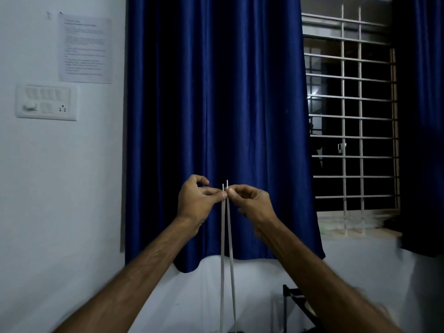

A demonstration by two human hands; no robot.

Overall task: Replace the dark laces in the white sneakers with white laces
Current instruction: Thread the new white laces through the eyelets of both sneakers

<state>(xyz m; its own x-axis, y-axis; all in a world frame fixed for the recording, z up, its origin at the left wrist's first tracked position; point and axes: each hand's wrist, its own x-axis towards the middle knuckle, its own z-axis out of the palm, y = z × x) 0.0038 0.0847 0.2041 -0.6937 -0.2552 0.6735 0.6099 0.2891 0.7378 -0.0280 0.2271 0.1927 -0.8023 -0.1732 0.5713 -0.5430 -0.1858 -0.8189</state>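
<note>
White lace (225, 236) hangs in two taut strands, tips level, pinched by the left hand (194, 203) and right hand (252, 203) before the blue curtain (211, 92).

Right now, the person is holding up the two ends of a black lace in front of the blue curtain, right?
Not quite. The lace is white, not black. The head view shows the left hand and the right hand pinching its two ends, held up in front of the blue curtain.
</note>
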